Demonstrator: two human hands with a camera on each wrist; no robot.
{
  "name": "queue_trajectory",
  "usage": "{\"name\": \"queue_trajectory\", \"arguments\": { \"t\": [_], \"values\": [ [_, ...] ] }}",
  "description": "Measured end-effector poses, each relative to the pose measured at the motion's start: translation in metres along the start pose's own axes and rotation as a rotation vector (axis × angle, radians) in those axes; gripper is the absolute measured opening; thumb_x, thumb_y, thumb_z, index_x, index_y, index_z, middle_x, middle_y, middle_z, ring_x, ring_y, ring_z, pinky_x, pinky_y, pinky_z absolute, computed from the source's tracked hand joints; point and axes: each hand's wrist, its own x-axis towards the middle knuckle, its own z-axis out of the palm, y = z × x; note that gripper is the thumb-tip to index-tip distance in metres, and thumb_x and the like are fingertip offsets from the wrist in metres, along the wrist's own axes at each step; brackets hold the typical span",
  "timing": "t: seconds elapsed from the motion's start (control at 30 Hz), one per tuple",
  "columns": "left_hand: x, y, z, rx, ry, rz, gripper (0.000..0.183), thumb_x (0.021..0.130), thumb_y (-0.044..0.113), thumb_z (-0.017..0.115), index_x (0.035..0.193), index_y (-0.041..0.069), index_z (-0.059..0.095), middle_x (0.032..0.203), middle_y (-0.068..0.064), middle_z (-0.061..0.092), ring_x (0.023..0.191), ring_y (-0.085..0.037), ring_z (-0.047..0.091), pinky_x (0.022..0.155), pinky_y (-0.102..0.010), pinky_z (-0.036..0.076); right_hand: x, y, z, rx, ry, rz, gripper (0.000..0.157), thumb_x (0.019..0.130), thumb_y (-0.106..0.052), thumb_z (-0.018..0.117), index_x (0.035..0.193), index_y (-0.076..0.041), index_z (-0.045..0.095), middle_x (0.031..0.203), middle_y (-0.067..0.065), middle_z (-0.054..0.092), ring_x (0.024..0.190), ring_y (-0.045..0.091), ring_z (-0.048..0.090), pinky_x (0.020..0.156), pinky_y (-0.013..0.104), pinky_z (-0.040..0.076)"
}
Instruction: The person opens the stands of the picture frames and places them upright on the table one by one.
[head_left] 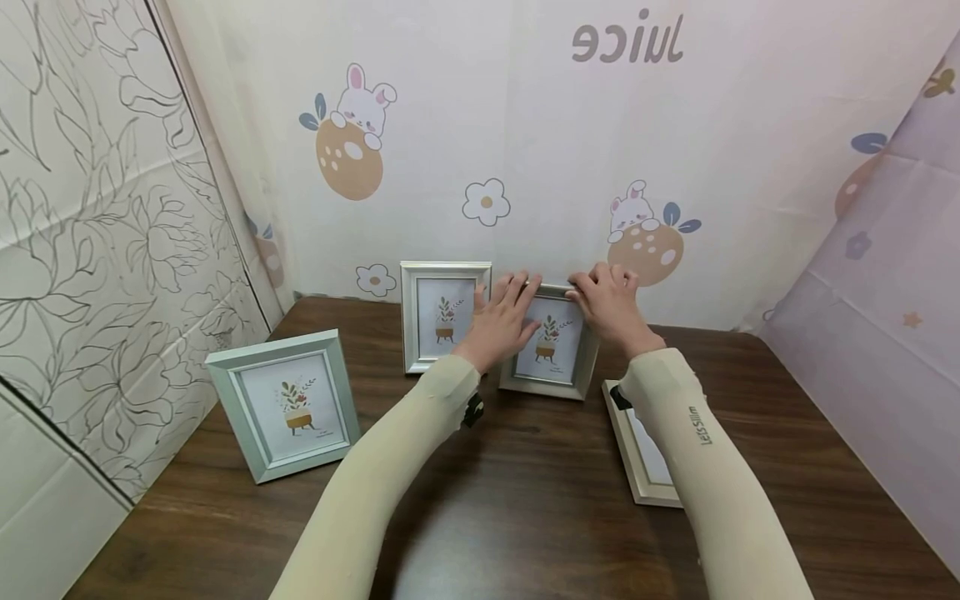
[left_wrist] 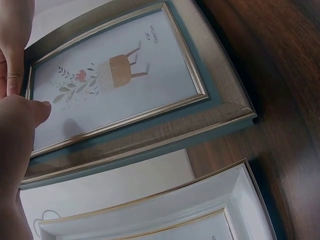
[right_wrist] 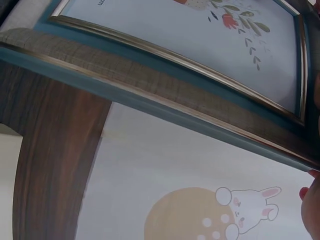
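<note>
A brownish-silver picture frame [head_left: 558, 354] with a potted-plant print stands upright near the back of the table. My left hand [head_left: 501, 323] holds its top left part, the thumb over the front and the fingers at the top edge. At the top right corner, the fingers of my right hand [head_left: 611, 304] curl over the edge. The left wrist view shows the frame's linen-like border [left_wrist: 220, 65] with gold trim and a teal inner band. Close on the left stands a white picture frame [head_left: 410, 325], partly covered by my left hand.
A mint-green picture frame [head_left: 228, 400] stands angled at the left. Under my right forearm, a cream frame [head_left: 630, 454] lies on the dark wooden table [head_left: 510, 517]. Behind hangs a printed cloth [head_left: 540, 150] with rabbits; a flower-patterned panel [head_left: 135, 208] borders the left side.
</note>
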Motion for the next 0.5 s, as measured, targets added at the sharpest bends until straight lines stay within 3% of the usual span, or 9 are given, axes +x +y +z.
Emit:
{"name": "queue_trajectory", "arguments": {
  "t": [0.5],
  "values": [
    [0.012,-0.002,0.008,-0.021,-0.031,-0.029,0.075,0.103,0.053,0.040,0.161,0.022,0.005,0.164,-0.002,0.014,0.148,-0.022,0.009,0.112,-0.054,0.011,0.006,0.003,0.010,-0.028,-0.006,0.050,0.030,0.105,-0.026,0.051,0.126,-0.005,0.057,0.104,0.018,0.045,0.100,0.040,0.034,0.097,0.062,0.016]
  ]
}}
